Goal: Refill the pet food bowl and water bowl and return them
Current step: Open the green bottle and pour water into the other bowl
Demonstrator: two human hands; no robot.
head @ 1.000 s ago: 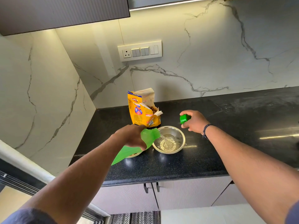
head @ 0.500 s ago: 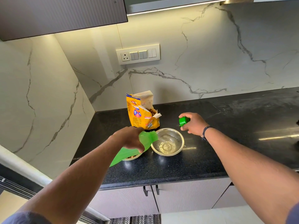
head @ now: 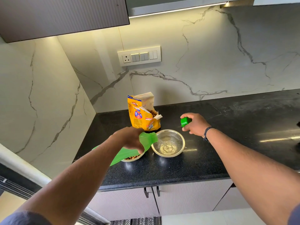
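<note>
My left hand point(head: 128, 138) grips a green plastic bottle point(head: 129, 151), tipped with its mouth over a steel water bowl point(head: 180, 140) on the black counter. Water streams from the bottle into the bowl, which holds a shallow pool. Under the bottle sits a second steel bowl point(head: 132, 158) with brown kibble, mostly hidden. My right hand point(head: 194, 125) hovers right of the water bowl and holds the green bottle cap point(head: 184, 121). An open yellow pet food bag point(head: 142, 113) stands upright just behind both bowls.
The black counter point(head: 227, 143) runs right from the marble corner wall, its front edge above grey cabinet doors point(head: 126, 203). A switch panel point(head: 139, 56) is on the backsplash. A dark wall cabinet point(head: 61, 15) hangs overhead at left.
The view has tilted slightly, so everything sits a little lower in frame. The pouring goes on with both hands in about the same places; the water level looks slightly higher.
</note>
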